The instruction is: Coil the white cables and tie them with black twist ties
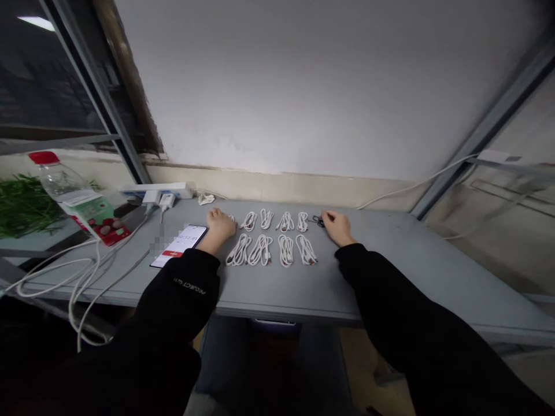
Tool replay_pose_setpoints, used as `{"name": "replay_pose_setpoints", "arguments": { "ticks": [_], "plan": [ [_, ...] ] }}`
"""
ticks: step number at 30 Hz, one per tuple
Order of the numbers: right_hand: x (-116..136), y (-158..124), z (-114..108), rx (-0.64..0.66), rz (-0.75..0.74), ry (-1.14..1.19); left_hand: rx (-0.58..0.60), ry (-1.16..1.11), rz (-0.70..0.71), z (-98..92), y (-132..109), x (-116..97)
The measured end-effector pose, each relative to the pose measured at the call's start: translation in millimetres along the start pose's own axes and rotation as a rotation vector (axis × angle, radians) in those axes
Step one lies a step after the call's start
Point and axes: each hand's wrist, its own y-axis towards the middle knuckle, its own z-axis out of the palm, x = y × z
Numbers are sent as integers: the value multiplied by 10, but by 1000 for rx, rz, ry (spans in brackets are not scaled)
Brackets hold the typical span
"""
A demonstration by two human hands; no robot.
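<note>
Head view: the person's left hand (221,225) and right hand (336,226) rest palm down on a grey rectangular desk (381,260), well apart, with both forearms in long black sleeves reaching forward and angling inward. Between the hands lie two rows of coiled white charging cables (266,219), with four bundles in the nearer row. The left hand curls half closed at the left end of the farther row, over the edge of a bundle. The right hand, also loosely curled, has its fingers at a small black cord (318,221). I cannot tell whether either hand grips anything. Just beside the left hand lies a black smartphone (177,245) with a lit white screen. Farther left, a white power strip (156,190) sits at the desk's back edge, and long white cables (56,277) loop over the front.
</note>
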Motion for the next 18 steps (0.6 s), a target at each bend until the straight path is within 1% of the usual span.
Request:
{"name": "replay_pose_setpoints", "arguments": {
  "ticks": [2,7,13,16,18],
  "plan": [
    [7,1,-1,3,0,-4,24,-3,11,8,10,-2],
    [37,0,-16,21,-3,-33,100,77,77,-10,29,-12],
    [54,1,-15,29,-18,-39,152,62,106,-49,20,-36],
    [48,6,-11,46,-30,-49,162,21,125,-53,22,-34],
    [43,7,-8,49,-32,-54,145,-20,169,-42,26,-25]
  ]
}}
